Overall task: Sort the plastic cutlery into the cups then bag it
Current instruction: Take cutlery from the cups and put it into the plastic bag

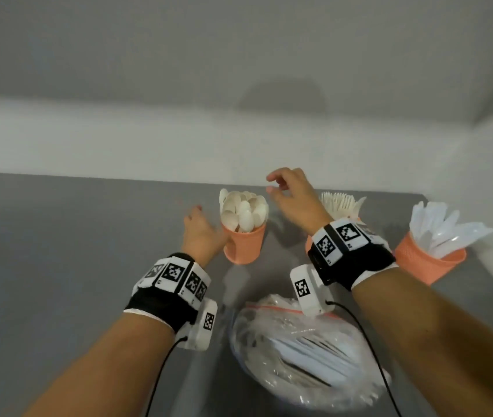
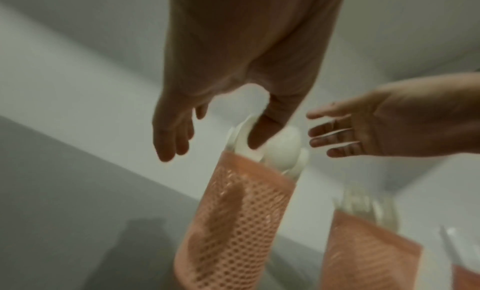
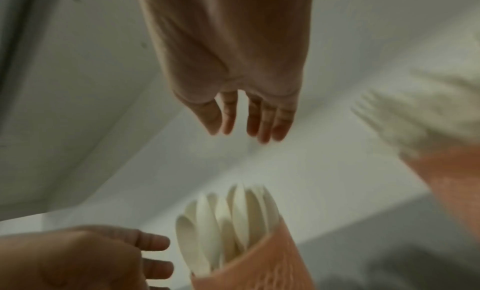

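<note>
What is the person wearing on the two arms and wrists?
Both forearms are bare, no sleeves. Each wrist has a black band with white edging, ringed by white blocks with black square-pattern markers. A white box with one marker hangs on each band, left and right, with a thin black cable leaving it.

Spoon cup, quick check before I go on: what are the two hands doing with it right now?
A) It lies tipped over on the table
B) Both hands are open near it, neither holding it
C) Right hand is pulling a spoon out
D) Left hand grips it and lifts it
B: the spoon cup stands upright, with the left hand open beside it and the right hand open above it, both holding nothing.
</note>
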Demonstrator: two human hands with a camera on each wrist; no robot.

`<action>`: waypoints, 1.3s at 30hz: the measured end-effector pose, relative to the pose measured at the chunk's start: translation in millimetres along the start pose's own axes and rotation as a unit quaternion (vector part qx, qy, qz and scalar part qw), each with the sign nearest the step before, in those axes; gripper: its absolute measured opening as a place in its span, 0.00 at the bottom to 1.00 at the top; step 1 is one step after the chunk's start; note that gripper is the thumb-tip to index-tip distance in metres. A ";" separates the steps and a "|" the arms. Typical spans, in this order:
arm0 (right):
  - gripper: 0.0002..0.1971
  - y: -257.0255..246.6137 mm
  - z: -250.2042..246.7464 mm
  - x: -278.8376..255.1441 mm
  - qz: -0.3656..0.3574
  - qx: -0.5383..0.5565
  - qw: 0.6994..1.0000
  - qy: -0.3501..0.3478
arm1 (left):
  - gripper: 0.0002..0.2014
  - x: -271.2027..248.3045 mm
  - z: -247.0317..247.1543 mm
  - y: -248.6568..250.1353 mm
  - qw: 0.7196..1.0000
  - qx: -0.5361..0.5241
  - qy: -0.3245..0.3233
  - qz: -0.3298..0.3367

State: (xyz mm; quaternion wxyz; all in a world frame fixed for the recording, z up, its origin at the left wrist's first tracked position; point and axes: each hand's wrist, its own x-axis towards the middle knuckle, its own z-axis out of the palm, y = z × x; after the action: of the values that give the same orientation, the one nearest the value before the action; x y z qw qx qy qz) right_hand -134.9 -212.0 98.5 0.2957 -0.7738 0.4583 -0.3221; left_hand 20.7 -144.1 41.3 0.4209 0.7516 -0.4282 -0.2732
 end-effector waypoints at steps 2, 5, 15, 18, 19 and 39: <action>0.08 -7.6 -18.1 -16.5 0.008 -0.014 0.999 -0.044 | 0.16 -19.0 -6.4 1.8 0.992 -0.069 0.054 0.093; 0.04 -8.7 -33.4 -52.4 0.042 -0.025 0.975 -0.217 | 0.05 -60.9 -7.0 4.7 0.963 -0.073 -0.161 0.205; 0.24 56.5 2.7 -162.6 0.037 -0.336 0.905 -0.257 | 0.38 -97.0 40.1 -30.9 0.888 0.252 -0.335 0.190; 0.30 66.2 9.9 -174.8 0.045 -0.385 0.902 -0.189 | 0.45 -98.6 42.0 -27.8 0.896 0.234 -0.342 0.159; 0.31 66.6 11.2 -177.2 0.056 -0.395 0.900 -0.176 | 0.47 -99.4 42.8 -27.1 0.901 0.215 -0.342 0.159; 0.38 72.5 14.4 -186.5 0.109 -0.336 0.907 -0.231 | 0.55 -106.0 52.6 -44.9 0.945 0.085 -0.314 0.014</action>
State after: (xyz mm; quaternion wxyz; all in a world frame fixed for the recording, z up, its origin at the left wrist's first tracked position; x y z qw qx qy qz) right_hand -230.8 -71.2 -7.3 0.1492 -0.8255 0.5394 0.0726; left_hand -52.6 -59.9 -18.4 0.2034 0.6546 -0.5705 -0.4525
